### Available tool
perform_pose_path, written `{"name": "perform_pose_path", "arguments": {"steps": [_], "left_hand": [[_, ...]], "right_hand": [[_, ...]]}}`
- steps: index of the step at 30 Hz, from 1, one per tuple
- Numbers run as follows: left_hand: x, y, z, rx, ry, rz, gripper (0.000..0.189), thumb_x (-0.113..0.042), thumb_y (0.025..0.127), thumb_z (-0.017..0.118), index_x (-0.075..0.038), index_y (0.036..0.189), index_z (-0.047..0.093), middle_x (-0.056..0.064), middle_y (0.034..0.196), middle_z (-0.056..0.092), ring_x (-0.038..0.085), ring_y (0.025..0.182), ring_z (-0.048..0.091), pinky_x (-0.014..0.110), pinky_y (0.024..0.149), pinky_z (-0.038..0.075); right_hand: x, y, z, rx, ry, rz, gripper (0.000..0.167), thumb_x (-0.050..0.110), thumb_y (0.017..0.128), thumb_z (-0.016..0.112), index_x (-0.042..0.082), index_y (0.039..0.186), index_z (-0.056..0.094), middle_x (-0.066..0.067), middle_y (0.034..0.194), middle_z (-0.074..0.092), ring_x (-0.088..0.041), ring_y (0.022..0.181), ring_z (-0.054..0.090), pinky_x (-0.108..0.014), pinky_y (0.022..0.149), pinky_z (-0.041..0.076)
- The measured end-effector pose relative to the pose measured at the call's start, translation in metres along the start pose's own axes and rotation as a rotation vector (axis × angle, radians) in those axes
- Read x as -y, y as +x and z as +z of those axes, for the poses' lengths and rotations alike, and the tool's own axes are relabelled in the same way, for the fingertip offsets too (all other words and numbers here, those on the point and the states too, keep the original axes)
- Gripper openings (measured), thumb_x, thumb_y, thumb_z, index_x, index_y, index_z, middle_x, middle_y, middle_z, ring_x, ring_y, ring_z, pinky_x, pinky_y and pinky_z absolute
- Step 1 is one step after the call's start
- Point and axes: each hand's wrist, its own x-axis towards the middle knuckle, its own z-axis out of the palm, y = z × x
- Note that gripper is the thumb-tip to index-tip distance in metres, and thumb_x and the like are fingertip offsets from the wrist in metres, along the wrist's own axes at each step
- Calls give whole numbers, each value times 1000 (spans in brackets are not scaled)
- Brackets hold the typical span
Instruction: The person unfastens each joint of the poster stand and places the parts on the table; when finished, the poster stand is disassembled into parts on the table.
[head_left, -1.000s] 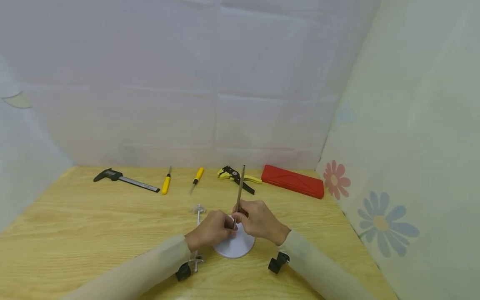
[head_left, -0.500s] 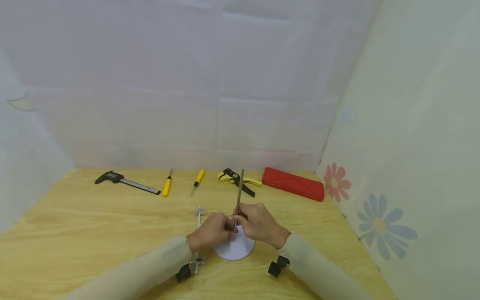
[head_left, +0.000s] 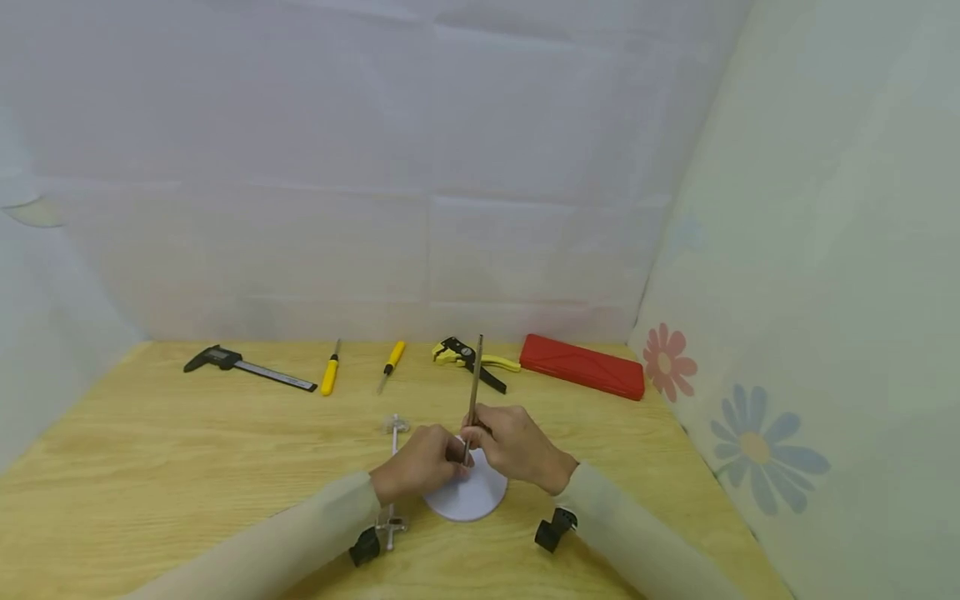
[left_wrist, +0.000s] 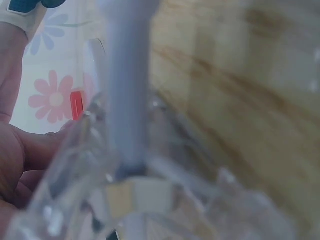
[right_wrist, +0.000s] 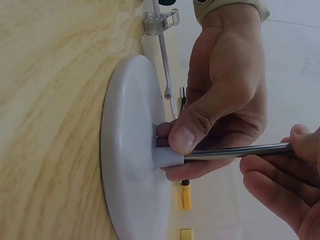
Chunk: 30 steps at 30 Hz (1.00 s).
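A round white base [head_left: 467,497] lies on the table, with a short white collar [right_wrist: 169,157] rising from its middle. My left hand [head_left: 422,461] grips this collar, the thumb on its side. A slim metal rod [head_left: 476,379] stands in the collar, slightly tilted. My right hand [head_left: 519,446] pinches the rod a little above the left hand. Beside the left wrist lies a thin white rod [head_left: 394,442] fitted with clear plastic pieces [head_left: 393,523]. Those clear parts fill much of the left wrist view, blurred and close. The rod's lower end is hidden inside the collar.
Along the table's back lie a digital caliper [head_left: 251,367], two yellow screwdrivers [head_left: 328,379], a yellow and black wire stripper [head_left: 472,358] and a red case [head_left: 581,367]. A pale sheet rises behind them. A flower-patterned wall [head_left: 753,450] borders the right side.
The head view shifts slightly. Both hands keep their holds, and rod and base stay nearly in place relative to each other.
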Motion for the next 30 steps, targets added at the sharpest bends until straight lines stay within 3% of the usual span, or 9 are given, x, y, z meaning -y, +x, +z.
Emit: {"name": "perform_pose_path", "arguments": {"steps": [8, 15, 21, 30], "left_hand": [[0, 2, 1, 4, 14, 38, 6, -3, 84, 75, -3, 88, 79, 10, 84, 79, 13, 72, 72, 23, 59, 57], [2, 2, 4, 0, 29, 52, 4, -5, 85, 75, -1, 87, 77, 8, 83, 78, 10, 70, 69, 21, 58, 55], [4, 2, 4, 8, 45, 62, 4, -3, 84, 75, -3, 87, 77, 9, 82, 78, 10, 69, 70, 20, 58, 55], [8, 2, 5, 3, 20, 80, 4, -2, 86, 74, 0, 88, 77, 11, 81, 78, 9, 67, 69, 18, 55, 54]], "right_hand": [[1, 1, -2, -18, -42, -29, 8, 15, 100, 63, 11, 96, 67, -1, 82, 74, -1, 70, 68, -6, 61, 49], [1, 1, -2, -17, 15, 7, 8, 15, 101, 62, 9, 96, 66, -3, 83, 75, -4, 72, 72, -8, 64, 53], [0, 1, -1, -26, -31, -29, 8, 15, 101, 62, 10, 96, 66, -1, 82, 74, -2, 70, 69, -6, 62, 50], [0, 2, 2, -54, -39, -36, 6, 12, 99, 63, 10, 95, 66, -1, 81, 74, -5, 67, 70, -6, 60, 50]]}}
